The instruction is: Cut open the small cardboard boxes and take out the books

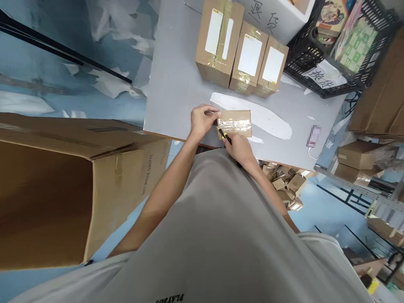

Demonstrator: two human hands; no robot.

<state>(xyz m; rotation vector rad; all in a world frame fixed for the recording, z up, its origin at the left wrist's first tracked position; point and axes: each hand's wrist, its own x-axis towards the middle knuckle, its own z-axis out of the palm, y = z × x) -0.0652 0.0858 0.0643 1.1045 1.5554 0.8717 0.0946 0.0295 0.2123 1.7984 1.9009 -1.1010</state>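
A small cardboard box with clear tape across its top lies near the table's front edge. My right hand is closed round a black and yellow utility knife. The knife's front end is at the box's lower left corner; its blade is too small to make out. At the upper left corner of the same box, my left hand pinches the edge between thumb and fingers. White backing paper lies flat on the table behind and beside the box.
Three taped boxes with white labels stand at the back of the grey table. Behind them are a white foam box and a black crate. A large open carton is at left; many small boxes lie below the table's right side.
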